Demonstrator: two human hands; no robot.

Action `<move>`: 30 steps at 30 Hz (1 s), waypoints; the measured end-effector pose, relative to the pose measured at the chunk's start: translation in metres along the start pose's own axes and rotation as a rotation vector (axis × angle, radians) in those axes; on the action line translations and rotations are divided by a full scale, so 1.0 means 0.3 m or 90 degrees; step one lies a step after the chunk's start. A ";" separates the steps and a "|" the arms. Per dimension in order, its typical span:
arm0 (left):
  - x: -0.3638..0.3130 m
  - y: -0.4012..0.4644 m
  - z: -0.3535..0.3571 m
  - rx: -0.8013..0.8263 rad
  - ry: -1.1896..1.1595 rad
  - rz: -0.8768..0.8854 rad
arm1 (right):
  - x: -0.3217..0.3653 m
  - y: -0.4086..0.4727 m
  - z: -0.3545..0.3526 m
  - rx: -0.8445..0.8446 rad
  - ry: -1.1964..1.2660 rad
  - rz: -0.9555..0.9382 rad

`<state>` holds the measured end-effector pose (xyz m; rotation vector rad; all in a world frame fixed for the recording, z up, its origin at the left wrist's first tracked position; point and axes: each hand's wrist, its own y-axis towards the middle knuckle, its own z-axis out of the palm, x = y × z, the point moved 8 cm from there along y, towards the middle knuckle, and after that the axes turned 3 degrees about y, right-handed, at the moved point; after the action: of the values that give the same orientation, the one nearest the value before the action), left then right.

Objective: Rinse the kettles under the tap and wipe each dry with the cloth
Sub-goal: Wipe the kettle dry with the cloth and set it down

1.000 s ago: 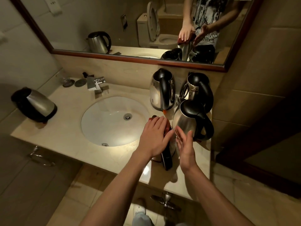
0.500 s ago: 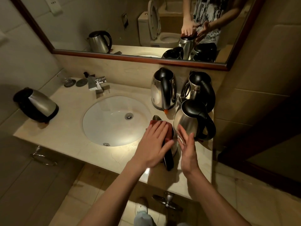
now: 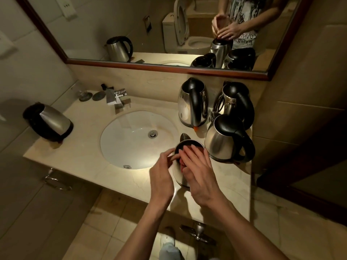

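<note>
Two hands meet over one steel kettle [image 3: 180,174] that stands on the surface [image 3: 78,154] just right of the sink [image 3: 131,136]. The left hand [image 3: 162,173] curls its fingers at the kettle's rim. The right hand [image 3: 199,175] lies flat with straight fingers over the top, and a bit of red cloth [image 3: 183,164] shows under it. Three more kettles [image 3: 223,139] stand close behind, and a fifth kettle [image 3: 50,121] stands far left of the sink
</note>
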<state>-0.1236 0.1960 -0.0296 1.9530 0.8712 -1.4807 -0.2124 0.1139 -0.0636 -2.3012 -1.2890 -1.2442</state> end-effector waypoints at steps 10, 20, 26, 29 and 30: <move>0.073 0.026 0.102 0.204 0.396 0.101 | -0.258 -0.038 0.005 -0.127 0.583 0.378; 0.031 0.095 0.152 0.178 0.545 0.111 | -0.183 -0.083 0.033 -0.194 0.552 0.314; 0.009 0.100 0.223 0.143 0.484 0.185 | -0.137 -0.057 0.041 -0.210 0.322 0.150; 0.025 0.098 0.228 0.055 0.402 0.094 | -0.252 -0.021 0.056 -0.240 0.499 0.263; 0.020 0.097 0.236 0.032 0.392 0.082 | -0.291 -0.013 0.061 -0.252 0.576 0.320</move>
<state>-0.1443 0.1259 -0.0527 2.4993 0.9311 -0.8315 -0.2274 0.0745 -0.1424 -1.6736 -0.1608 -2.0630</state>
